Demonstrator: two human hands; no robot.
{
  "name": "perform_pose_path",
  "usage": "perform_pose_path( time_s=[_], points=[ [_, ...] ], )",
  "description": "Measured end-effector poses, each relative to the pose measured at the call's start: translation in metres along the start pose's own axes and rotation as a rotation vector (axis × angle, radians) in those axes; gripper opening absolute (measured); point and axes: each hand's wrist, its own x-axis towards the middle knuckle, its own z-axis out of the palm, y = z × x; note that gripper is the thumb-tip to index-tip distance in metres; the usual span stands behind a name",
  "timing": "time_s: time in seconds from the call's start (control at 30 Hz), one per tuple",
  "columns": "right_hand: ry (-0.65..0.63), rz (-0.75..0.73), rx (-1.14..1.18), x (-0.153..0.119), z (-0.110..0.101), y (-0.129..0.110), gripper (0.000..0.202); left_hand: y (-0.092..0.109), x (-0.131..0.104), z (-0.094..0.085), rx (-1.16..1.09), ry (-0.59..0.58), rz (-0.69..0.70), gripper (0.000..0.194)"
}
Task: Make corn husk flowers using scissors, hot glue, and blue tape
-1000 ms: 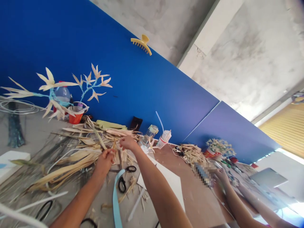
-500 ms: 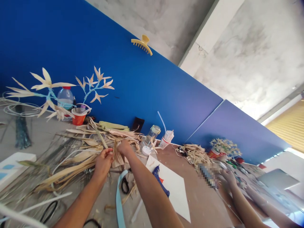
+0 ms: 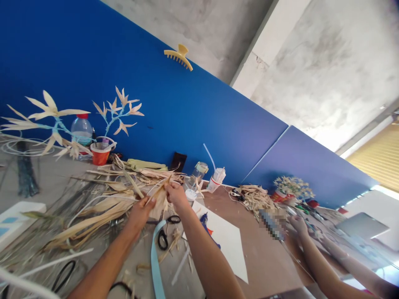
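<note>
A blue partition (image 3: 187, 116) rises at a slant behind the table (image 3: 264, 257), where a loose heap of dried corn husks (image 3: 102, 205) spreads across the left. To the right, a white sheet (image 3: 232, 245) lies partly behind the person's right forearm, with a blue glue gun (image 3: 205, 220) on it. A light-blue ribbon (image 3: 155, 257) runs along the near side, beside black-handled scissors (image 3: 168, 220). Farther right, a co-worker's hand (image 3: 298, 224) is well apart from the person's own

The left hand (image 3: 140, 214) and right hand (image 3: 176, 195) face each other over the near right edge of the heap. Between them, raised, is a single husk piece (image 3: 160, 195). Its long axis slants from near left at the left fingertips to far right, its pointed tip just past the right fingers. Both hands touch it, so neither is nearer; the right is the one closer to the tip

The left thumb and fingers are closed on its near edge, and the right fingers are pinched on its far part; how tightly either presses cannot be told
</note>
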Motion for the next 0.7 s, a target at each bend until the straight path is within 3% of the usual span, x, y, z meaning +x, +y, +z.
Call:
perform_pose_path(
  time_s=[0.1,0.37,0.57,0.7],
  points=[
    [0.010,0.034,0.118,-0.008,-0.013,-0.003,0.034,0.007,-0.006,0.004,-0.214,-0.110,-0.083,0.037],
    [0.039,0.125,0.488,-0.031,-0.028,0.011,0.032,0.025,-0.012,0.008,-0.509,-0.122,-0.277,0.012],
    [0.057,0.064,0.538,-0.041,-0.031,0.020,0.034,0.023,-0.009,0.003,-0.532,-0.079,-0.312,0.009],
    [0.041,-0.019,0.411,-0.044,-0.030,0.029,0.026,0.017,0.001,-0.002,-0.605,0.050,-0.305,0.014]
  ],
)
